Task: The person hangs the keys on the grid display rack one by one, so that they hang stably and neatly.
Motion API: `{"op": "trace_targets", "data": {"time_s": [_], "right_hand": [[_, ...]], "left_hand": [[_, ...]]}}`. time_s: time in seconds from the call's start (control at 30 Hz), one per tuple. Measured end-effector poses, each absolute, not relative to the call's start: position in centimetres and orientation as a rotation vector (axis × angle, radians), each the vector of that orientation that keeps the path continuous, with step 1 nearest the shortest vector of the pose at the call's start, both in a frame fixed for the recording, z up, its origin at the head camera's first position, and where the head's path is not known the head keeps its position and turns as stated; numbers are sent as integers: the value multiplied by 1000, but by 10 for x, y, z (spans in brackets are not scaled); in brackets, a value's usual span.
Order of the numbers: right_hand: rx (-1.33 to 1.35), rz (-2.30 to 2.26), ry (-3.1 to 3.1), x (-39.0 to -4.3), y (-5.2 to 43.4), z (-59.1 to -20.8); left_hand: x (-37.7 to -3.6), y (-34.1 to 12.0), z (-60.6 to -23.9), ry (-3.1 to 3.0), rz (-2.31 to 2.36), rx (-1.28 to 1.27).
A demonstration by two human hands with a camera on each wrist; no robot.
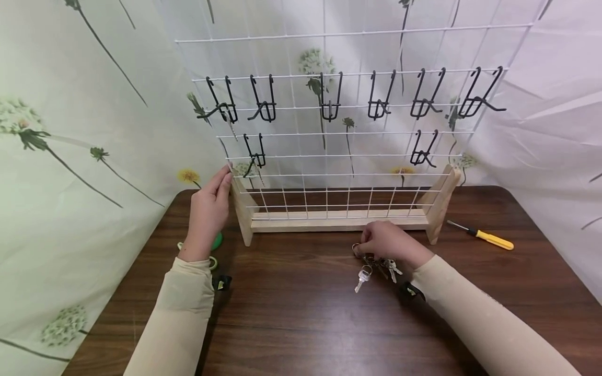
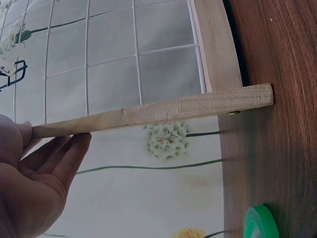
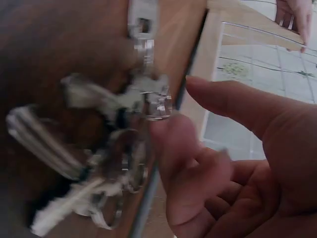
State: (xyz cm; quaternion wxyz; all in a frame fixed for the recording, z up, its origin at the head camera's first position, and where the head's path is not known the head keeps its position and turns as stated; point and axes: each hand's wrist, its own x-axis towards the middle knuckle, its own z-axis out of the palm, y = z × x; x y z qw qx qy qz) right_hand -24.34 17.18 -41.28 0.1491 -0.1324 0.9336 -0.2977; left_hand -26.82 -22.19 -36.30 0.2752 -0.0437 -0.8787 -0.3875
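The right hand point(image 1: 388, 241) pinches the keys point(image 1: 373, 266) mid-bench before the rack point(image 1: 338, 219), blurred in the wrist view, while the left hand's point(image 1: 209, 209) straight fingers touch the rack's left post.

The left hand point(image 1: 209, 209) rests on the left post of the rack point(image 1: 338, 219), which stands on the bench point(image 1: 301, 324). The right hand point(image 1: 388, 241) lies before the rack, on the keys point(image 1: 373, 266). A screwdriver point(image 1: 482, 235) lies to that hand's right, a tape roll point(image 2: 260, 223) beside the left hand.
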Motion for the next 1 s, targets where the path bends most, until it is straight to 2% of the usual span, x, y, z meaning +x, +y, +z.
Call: {"op": "trace_targets", "data": {"time_s": [0.53, 1.0], "right_hand": [[-421, -780, 2628, -249, 170, -421], [-414, -939, 2529, -248, 171, -423]], "left_hand": [[-268, -222, -362, -2365, -1053, -117], [-268, -223, -363, -2367, -1048, -127]]}}
